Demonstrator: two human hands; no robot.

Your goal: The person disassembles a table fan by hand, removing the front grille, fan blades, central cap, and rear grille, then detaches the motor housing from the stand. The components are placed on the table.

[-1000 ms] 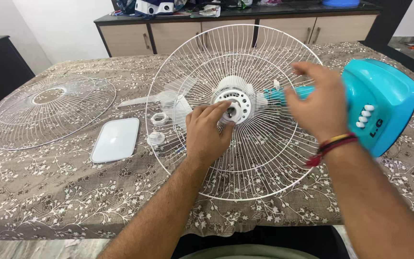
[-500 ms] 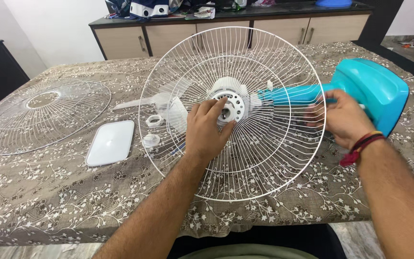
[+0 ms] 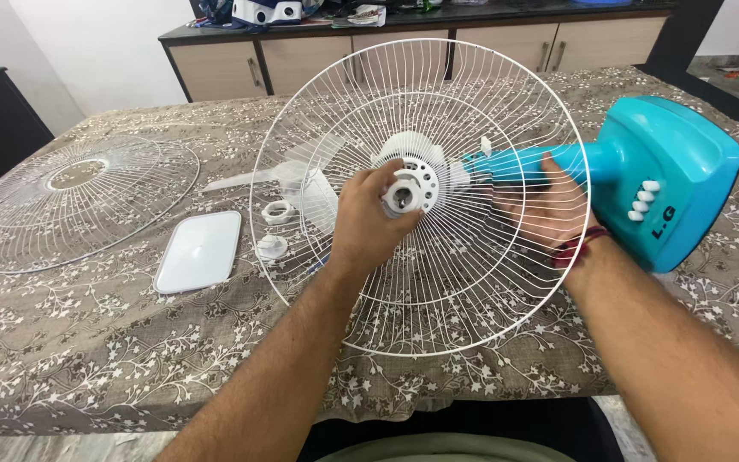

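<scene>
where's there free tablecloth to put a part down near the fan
Bare tablecloth runs along the near edge, below the flat white panel and the loose grille. Crowded: small white rings beside the upright grille, where both hands work.

The rear wire guard (image 3: 421,282) stands tilted at the middle of the counter (image 3: 87,342), mounted on the fan's motor hub (image 3: 410,184). The left hand (image 3: 371,224) rests on the near face of the hub; the right hand (image 3: 549,210) reaches behind the guard, around the fan's neck (image 3: 515,162). The fan base (image 3: 669,180) lies to the right. Behind the guard lies the fan blade (image 3: 292,184), with two small nuts (image 3: 274,231) (one before the other) just left of the rim. Further left lies a flat plate (image 3: 198,250), then the second guard (image 3: 79,201), flat. A cabinet (image 3: 421,47) stands behind the counter.
</scene>
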